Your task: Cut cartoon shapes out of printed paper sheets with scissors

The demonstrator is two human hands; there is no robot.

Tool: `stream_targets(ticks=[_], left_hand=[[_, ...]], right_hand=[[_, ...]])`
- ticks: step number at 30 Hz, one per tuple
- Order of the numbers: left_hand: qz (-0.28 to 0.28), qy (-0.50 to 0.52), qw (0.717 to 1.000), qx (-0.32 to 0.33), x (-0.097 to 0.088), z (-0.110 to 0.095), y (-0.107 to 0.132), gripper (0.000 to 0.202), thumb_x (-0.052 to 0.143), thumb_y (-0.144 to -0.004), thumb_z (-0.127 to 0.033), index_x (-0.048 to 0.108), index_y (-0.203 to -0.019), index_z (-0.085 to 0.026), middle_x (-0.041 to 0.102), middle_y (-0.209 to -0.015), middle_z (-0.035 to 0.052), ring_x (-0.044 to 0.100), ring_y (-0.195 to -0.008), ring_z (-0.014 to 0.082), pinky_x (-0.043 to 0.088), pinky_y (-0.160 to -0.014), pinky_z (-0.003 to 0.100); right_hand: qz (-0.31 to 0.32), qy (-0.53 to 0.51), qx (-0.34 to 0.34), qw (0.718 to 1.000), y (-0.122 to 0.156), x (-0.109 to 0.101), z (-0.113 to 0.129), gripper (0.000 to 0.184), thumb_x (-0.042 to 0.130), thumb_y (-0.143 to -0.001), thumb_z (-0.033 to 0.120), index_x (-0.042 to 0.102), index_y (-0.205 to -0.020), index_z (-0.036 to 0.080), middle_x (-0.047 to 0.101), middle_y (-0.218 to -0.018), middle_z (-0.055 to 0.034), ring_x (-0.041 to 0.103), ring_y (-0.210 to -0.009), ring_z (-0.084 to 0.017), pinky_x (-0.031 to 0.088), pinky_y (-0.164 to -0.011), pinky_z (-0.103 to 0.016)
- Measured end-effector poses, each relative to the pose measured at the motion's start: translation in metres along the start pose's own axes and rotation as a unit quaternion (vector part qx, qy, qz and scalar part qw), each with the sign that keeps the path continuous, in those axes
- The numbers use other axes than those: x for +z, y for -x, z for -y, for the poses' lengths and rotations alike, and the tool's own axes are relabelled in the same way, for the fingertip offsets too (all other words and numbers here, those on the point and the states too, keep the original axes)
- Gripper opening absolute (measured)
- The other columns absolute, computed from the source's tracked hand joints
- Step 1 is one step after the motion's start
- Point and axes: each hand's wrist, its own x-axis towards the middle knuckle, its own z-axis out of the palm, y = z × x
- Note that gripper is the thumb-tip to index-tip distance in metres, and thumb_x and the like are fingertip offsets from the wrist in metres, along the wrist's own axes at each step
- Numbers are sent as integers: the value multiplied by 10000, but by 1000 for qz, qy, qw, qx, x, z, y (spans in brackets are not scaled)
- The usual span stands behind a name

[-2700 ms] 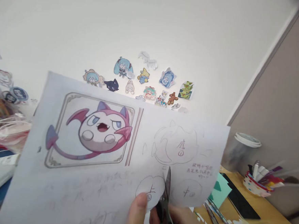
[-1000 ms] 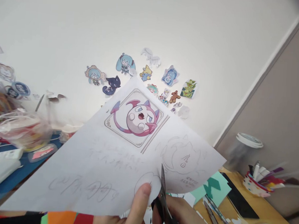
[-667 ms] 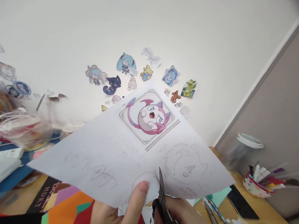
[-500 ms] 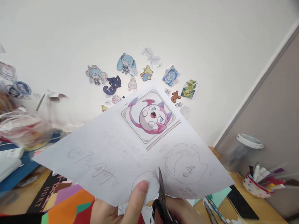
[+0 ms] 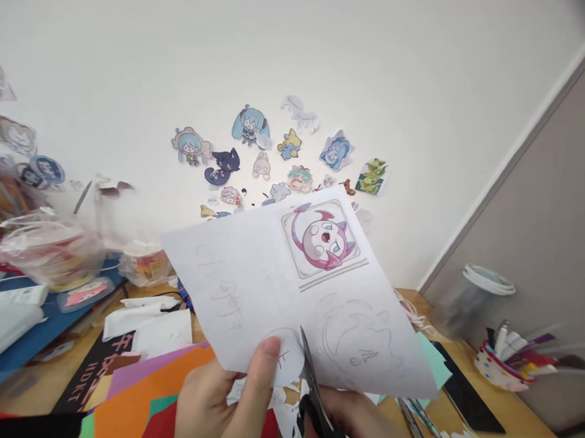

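A person's two bare hands work at a sheet of paper (image 5: 249, 263) raised above a crowded tabletop (image 5: 526, 415), its far edge overlapping the view of a white wall (image 5: 134, 48) dotted with character cutouts (image 5: 251, 126). The left hand (image 5: 224, 401) holds the sheet by its near edge, its grip closed with the thumb pressed flat on a rounded pencil outline (image 5: 290, 362). The right hand (image 5: 358, 420) has its grip wrapped around the black handles of a pair of scissors (image 5: 313, 377), whose pointed blade angles up beside the outline's curved edge. A printed pink-and-purple horned figure (image 5: 323, 241) fills a frame near the sheet's top corner; a larger pencil sketch (image 5: 364, 344) sits below it, right of the scissors. Orange paper (image 5: 134, 395) and purple paper (image 5: 144, 369) lie beneath and left of the hands. To the right are a mint-green sheet (image 5: 435, 362), a flat black strip (image 5: 468, 388) and a spotted holder (image 5: 497, 370) packed with pens, with a white-lidded bucket (image 5: 489, 278) just behind.
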Motion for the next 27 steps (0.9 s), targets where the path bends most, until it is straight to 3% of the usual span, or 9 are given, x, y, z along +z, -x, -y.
stream_targets(ticks=[4, 9, 13, 18, 23, 27], left_hand=[[19, -4, 1000, 10, 1, 4, 1, 439, 531, -749, -414, 406, -396, -185, 461, -390, -24, 459, -398, 106, 288, -358, 198], [15, -24, 997, 72, 4, 11, 3, 431, 511, -783, -410, 452, -427, -175, 528, -447, -14, 492, -433, 99, 262, -329, 186], [27, -48, 990, 132, 3, 15, 2, 351, 506, -802, -365, 550, -516, -167, 550, -468, -23, 421, -357, 75, 268, -318, 185], [3, -43, 992, 121, 3, 15, 2, 360, 502, -809, -382, 547, -522, -169, 533, -456, -24, 496, -432, 91, 256, -314, 176], [4, -49, 990, 134, 2, 12, -1, 388, 514, -800, -349, 484, -457, -171, 463, -401, -43, 414, -369, 73, 310, -361, 168], [-11, -42, 992, 117, 2, 12, -1, 397, 523, -787, -344, 468, -433, -173, 399, -364, -53, 360, -334, 67, 280, -331, 170]], right_hand=[[54, -72, -27, 996, -1, -3, 4, 166, 569, -576, 169, 449, -690, 180, 456, -682, 27, 404, -625, -119, 308, -551, -211], [21, -117, -47, 992, -2, -3, 6, 292, 587, -654, 431, 456, -753, 190, 443, -699, 28, 402, -626, -123, 320, -585, -228], [46, -72, -57, 995, -2, -3, 5, 420, 557, -635, 574, 447, -754, 187, 429, -676, 16, 378, -601, -130, 308, -541, -239], [41, -44, -56, 997, -3, -3, 4, 419, 521, -656, 592, 450, -753, 191, 440, -671, 10, 406, -596, -133, 312, -522, -237], [-1, -12, -56, 998, 1, -1, 5, 553, 448, -642, 727, 470, -719, 180, 452, -675, -9, 394, -603, -146, 331, -531, -253], [1, 7, -64, 998, 1, -4, 9, 483, 473, -678, 673, 480, -696, 190, 466, -656, -7, 407, -621, -152, 356, -556, -247]])
